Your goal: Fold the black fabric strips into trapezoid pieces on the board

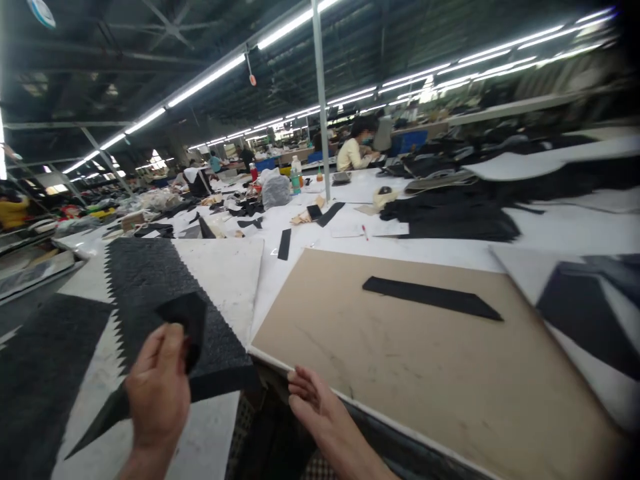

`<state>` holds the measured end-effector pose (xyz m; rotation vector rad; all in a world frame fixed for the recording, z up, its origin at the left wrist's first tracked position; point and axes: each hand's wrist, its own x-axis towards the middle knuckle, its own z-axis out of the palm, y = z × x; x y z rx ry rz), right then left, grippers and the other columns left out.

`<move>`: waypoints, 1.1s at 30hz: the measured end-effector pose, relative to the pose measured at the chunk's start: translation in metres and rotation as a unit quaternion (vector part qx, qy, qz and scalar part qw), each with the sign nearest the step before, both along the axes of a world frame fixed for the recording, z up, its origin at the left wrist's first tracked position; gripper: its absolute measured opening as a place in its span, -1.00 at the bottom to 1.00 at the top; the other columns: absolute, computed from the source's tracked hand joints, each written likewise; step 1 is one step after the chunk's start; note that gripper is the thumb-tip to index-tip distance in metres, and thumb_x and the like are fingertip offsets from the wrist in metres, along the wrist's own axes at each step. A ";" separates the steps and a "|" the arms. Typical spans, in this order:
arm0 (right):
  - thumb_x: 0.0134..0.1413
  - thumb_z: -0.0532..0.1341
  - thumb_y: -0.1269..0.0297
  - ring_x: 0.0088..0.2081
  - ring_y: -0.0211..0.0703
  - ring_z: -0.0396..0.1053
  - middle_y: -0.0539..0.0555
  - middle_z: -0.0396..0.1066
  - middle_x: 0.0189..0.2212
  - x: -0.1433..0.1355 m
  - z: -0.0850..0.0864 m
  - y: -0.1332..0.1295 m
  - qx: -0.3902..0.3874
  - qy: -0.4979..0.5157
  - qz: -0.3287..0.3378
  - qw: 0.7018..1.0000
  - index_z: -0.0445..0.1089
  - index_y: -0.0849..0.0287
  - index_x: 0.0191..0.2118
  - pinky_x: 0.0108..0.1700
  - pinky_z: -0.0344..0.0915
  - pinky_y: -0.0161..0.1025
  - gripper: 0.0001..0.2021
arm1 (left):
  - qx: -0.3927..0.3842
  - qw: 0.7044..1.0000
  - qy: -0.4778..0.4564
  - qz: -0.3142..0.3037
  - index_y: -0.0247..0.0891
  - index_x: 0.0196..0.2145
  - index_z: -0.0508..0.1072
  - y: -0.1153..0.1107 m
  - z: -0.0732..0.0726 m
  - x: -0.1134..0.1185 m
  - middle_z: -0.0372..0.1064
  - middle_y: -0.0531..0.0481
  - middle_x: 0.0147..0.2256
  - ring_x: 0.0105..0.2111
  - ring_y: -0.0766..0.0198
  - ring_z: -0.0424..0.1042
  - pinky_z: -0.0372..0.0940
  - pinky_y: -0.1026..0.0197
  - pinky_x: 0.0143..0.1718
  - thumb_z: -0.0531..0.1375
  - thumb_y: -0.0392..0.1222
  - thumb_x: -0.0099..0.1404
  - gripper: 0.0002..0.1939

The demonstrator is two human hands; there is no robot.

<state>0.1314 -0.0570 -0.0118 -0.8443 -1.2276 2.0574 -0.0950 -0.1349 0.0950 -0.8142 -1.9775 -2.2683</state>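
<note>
My left hand (157,390) is raised at the lower left and pinches a long black fabric strip (185,323), whose pointed lower end trails down to the left. My right hand (313,400) hovers with fingers loosely spread at the near edge of a tan cardboard board (400,360), holding nothing. A second black fabric strip (433,298) lies flat on that board, apart from both hands. Behind my left hand a stack of dark grey zigzag-edged pieces (150,280) rests on a white board (227,273).
More black cut pieces (450,217) and scraps lie on the long white table (560,230). A metal pole (321,100) rises mid-table. A person in a yellow top (353,152) sits far back; bottles and bags stand near there. Dark fabric (585,307) lies at right.
</note>
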 end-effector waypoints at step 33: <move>0.20 0.02 0.17 -0.58 -0.14 0.43 0.14 0.47 -0.17 0.268 -0.030 0.031 0.097 -0.367 -0.392 0.838 0.00 0.07 0.36 -0.54 0.37 -0.18 -0.39 | -0.121 0.669 0.655 -0.331 -0.31 0.02 0.44 0.132 -0.124 0.225 0.48 -0.15 -0.06 0.00 0.04 0.42 0.36 0.03 0.02 0.05 -0.22 0.47 -0.74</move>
